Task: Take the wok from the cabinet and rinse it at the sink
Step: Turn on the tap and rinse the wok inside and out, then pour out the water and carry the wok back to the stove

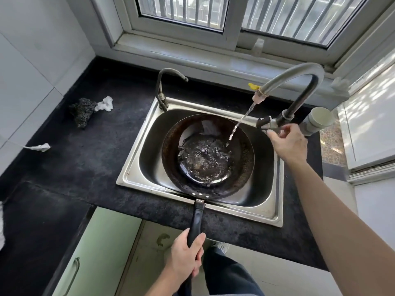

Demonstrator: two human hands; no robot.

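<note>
The dark, worn wok (239, 178) rests in the steel sink (136, 165), its black handle (196, 223) reaching over the front rim toward me. My left hand (184, 256) is closed around the end of that handle. Water pools in the wok's bottom. A thin stream falls into it from the spout of the curved grey faucet (299, 75). My right hand (287, 142) is at the faucet's lever (266, 123), fingers touching it from below.
A second, thinner tap (163, 86) stands at the sink's back left corner. A steel scourer (83, 113) and crumpled white paper (104, 103) lie on the black counter to the left. Green cabinet doors (96, 253) sit below; a grey pipe fitting (318, 122) stands right of the faucet.
</note>
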